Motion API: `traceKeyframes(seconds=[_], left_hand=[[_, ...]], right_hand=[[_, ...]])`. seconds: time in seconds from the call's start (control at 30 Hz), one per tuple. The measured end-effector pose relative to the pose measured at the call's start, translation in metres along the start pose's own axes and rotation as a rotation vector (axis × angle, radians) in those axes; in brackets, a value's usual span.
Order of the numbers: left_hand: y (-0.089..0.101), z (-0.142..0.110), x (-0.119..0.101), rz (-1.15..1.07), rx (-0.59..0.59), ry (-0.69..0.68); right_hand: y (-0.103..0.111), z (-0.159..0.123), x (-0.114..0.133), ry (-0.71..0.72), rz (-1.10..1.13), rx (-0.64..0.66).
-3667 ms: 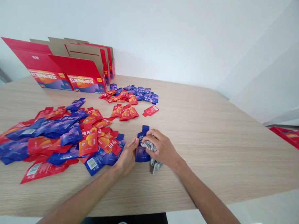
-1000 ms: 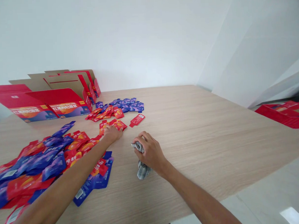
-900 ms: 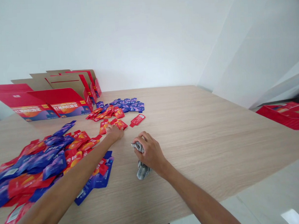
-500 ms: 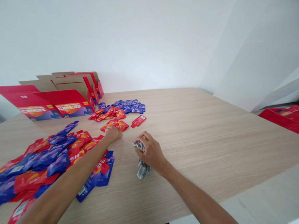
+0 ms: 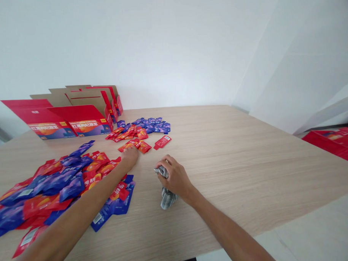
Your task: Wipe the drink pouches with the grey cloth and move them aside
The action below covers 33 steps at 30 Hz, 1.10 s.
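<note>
My right hand (image 5: 173, 177) is wrapped around a crumpled grey-and-white striped cloth (image 5: 168, 199), which hangs below the fingers onto the table. Farther forward and to the left, my left hand (image 5: 130, 156) lies at the near edge of a small group of red sachets (image 5: 144, 146). Its fingers are mostly hidden behind the back of the hand, so whether it grips a sachet does not show. A single red sachet (image 5: 162, 142) lies label up just beyond my right hand. Under and beside my left forearm spreads a large heap of red and blue sachets (image 5: 69, 183).
Open red cartons (image 5: 86, 128) stand in rows at the back left. Blue sachets (image 5: 155, 124) and more red sachets (image 5: 128, 132) lie beside them. A wooden table (image 5: 235, 162) extends right, with a white wall behind. A red box (image 5: 331, 142) sits beyond the right edge.
My left hand has drawn slightly back from the red sachets, uncovering a little more of them. My right hand keeps its hold on the cloth. The view has shifted slightly.
</note>
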<state>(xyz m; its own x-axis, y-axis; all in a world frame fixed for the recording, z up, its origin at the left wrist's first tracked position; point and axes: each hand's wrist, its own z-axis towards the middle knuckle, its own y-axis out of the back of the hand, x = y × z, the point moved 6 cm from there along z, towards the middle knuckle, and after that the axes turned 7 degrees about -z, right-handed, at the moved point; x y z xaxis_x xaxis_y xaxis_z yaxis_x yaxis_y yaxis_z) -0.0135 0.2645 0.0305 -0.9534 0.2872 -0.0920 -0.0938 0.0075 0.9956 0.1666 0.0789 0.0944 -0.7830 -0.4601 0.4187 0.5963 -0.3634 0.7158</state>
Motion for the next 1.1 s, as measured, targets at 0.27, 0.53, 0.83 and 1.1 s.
traceKeyframes(seconds=[0.27,0.53,0.83,1.1], left_hand=[[0.007,-0.024,-0.01,-0.054,-0.035,0.12],[0.033,-0.037,-0.007,-0.394,-0.044,0.155],[0.024,-0.124,-0.057,-1.517,0.231,0.114],[-0.013,-0.164,-0.089,-2.128,0.185,0.312]], right_hand=[[0.0,0.0,-0.001,-0.024,0.035,-0.004],[0.004,0.0,0.0,-0.033,0.038,-0.023],[0.017,-0.009,0.024,0.249,0.128,-0.109],[-0.016,-0.017,0.037,0.363,0.005,0.178]])
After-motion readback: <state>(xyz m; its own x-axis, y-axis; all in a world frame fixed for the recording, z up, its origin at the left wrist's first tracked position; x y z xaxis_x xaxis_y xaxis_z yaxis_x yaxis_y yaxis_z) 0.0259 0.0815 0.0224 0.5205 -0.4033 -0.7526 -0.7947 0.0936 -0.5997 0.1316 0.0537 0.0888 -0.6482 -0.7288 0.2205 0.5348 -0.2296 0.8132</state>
